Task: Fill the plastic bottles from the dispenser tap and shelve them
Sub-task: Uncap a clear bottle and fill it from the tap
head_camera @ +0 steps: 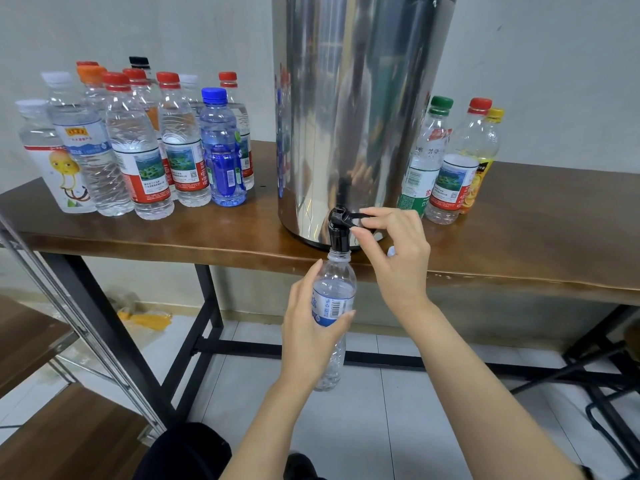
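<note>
A tall steel dispenser [360,98] stands on the wooden table [519,237], its black tap [337,230] hanging over the front edge. My left hand [308,327] grips a clear uncapped plastic bottle [337,289] round its blue-and-white label, holding its mouth right under the tap spout. My right hand [394,251] pinches the tap's black lever between thumb and fingers. A small pale cap [391,251] seems tucked in that palm. The bottle looks nearly empty.
Several capped bottles [138,147] stand in a cluster at the table's left. Three more bottles [450,161] stand right of the dispenser. A metal-framed shelf with wooden boards [69,434] is at lower left. Black table legs [204,341] and crossbars run below.
</note>
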Motion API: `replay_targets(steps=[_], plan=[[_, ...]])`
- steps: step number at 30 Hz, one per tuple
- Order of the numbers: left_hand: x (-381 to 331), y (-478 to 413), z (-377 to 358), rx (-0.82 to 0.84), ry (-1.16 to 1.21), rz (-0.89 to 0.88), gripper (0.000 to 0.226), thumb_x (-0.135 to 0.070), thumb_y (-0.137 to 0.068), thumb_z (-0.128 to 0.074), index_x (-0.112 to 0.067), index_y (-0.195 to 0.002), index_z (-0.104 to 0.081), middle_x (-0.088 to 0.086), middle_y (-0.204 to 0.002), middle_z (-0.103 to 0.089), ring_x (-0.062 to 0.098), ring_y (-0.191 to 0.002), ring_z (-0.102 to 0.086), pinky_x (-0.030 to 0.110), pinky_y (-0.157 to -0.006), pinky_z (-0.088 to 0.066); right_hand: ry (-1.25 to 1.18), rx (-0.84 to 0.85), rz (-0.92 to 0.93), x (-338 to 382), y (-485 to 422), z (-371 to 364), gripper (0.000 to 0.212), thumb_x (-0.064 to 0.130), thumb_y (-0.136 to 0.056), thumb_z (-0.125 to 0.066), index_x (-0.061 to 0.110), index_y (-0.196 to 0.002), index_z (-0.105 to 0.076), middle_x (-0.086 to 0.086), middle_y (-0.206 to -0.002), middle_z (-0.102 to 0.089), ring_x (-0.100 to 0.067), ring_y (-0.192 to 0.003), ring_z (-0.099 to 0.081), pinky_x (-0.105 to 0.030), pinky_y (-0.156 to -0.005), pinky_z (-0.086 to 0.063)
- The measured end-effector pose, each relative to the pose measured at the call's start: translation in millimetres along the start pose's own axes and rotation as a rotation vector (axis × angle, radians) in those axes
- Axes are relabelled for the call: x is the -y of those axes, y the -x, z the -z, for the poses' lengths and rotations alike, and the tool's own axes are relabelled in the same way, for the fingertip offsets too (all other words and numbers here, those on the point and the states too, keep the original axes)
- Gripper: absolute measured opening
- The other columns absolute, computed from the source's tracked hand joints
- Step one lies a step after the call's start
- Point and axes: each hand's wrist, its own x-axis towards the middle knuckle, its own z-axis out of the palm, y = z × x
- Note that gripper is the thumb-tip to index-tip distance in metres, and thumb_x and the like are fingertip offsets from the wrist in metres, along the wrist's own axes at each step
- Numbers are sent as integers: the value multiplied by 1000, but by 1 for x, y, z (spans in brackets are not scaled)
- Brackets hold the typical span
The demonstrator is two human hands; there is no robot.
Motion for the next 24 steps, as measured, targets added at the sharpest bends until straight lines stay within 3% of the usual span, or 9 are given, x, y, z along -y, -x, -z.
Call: replay_targets(steps=[17,24], plan=[[0,-1,-1,-14,-19,3,87,-12,-74,-85,-33,-145,-41,-16,-131,-50,-9,-120,-49,4,-87,-41,-33,7,-66,5,1,0,25,31,-91,-64,6,-88,-68,9,-104,-65,-16,-95,-58,-16,-87,-41],[-4,-1,1,-8,-15,16,87,-10,-74,-85,-35,-144,-41,-15,-127,-48,-16,-115,-48,1,-84,-40,-44,12,-72,7,0,0,25,31,-92,-64,6,-89,-68,8,-105,-65,-18,-95,-59,-17,-87,-42]])
